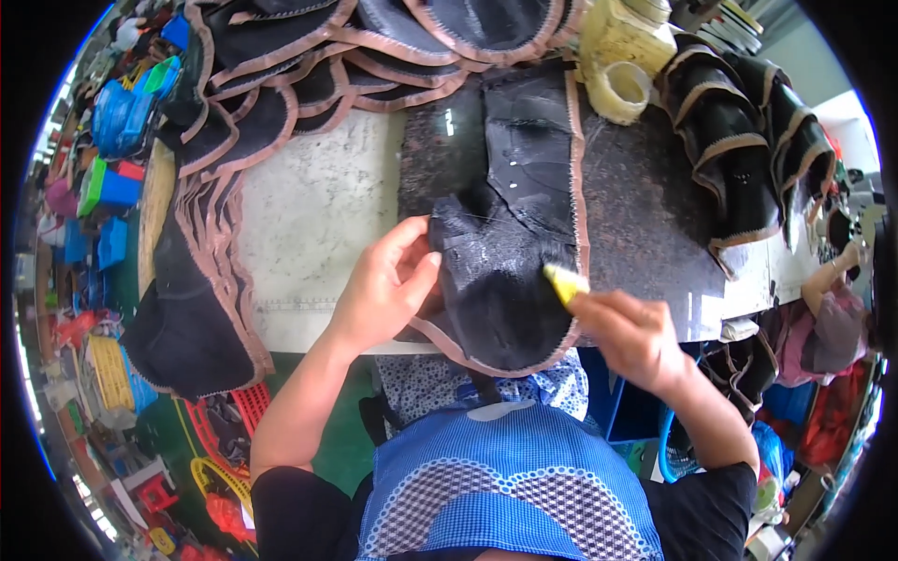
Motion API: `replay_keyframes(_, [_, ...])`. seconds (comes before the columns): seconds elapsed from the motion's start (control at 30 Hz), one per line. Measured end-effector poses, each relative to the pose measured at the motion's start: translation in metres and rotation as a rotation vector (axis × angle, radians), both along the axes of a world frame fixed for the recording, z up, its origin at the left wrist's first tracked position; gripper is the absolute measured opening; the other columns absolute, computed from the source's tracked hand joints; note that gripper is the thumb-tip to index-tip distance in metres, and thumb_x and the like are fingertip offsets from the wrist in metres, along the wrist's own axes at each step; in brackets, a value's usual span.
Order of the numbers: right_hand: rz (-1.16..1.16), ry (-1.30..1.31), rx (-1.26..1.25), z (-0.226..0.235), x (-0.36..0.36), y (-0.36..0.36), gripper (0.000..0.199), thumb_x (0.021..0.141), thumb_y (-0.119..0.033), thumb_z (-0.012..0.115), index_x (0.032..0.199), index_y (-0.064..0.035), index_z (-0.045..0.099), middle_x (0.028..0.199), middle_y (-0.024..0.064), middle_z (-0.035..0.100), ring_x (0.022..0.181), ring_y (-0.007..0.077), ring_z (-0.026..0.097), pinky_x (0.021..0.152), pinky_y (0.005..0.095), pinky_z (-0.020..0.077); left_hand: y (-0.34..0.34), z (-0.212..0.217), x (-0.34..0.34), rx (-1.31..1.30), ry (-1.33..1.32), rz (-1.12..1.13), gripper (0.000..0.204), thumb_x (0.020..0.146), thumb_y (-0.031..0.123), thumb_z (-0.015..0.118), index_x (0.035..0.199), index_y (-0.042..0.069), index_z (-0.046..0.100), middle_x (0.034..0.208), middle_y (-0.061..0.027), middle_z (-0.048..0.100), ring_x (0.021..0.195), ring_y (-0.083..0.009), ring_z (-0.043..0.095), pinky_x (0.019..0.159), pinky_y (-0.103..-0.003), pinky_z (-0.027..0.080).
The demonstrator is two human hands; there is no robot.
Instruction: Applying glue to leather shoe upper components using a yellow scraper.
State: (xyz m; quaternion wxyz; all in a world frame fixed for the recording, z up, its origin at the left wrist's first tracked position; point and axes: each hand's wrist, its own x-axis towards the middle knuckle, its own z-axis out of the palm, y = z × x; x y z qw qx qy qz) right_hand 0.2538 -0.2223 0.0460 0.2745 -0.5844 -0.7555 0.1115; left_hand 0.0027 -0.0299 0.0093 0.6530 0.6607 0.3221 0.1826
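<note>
A black boot-upper piece (513,280) with a brown, stitched-looking border lies lengthwise before me, its rounded end overhanging the table's near edge. Part of its surface looks wet and shiny. My left hand (388,285) has closed on its left edge, which is folded or lifted, between thumb and fingers. My right hand (629,337) grips a yellow brush (567,283), whose pale tip meets the piece near its right border. The bristles are blurred.
A cream, crusted glue pot (617,92) stands at the back. Overlapping black pieces (374,42) cover the far left, another stack (201,309) hangs over the left edge, and more (734,150) lie at right. A dark board (645,224) lies on the white table (318,206). Another person's arm (831,271) shows far right.
</note>
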Motion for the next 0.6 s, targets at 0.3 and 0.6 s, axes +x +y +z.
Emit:
replay_keyframes(0.3, [-0.252,0.814,-0.324,0.027,-0.003,-0.043,0.026,0.104,-0.016,0.052,0.103,0.0027,0.07,0.08,0.0127,0.072,0.063,0.0187,0.073,0.053,0.0265,0.0582,-0.008,0.02,0.007,0.131,0.023,0.056,0.032,0.098,0.001,0.055,0.13,0.001,0.054,0.095,-0.0009,0.062,0.081,-0.0053,0.06,0.071,-0.023,0.05])
replay_keyframes(0.6, [-0.848,1.524,0.568,-0.005,0.129,-0.089,0.032,0.106,-0.026,0.056,0.125,-0.0027,0.065,0.11,0.0088,0.068,0.065,0.0027,0.058,0.055,0.0137,0.051,0.064,0.217,0.116,0.673,-0.407,0.168,0.022,0.096,0.011,0.059,0.112,-0.002,0.063,0.091,-0.0039,0.065,0.081,-0.0096,0.06,0.074,-0.028,0.052])
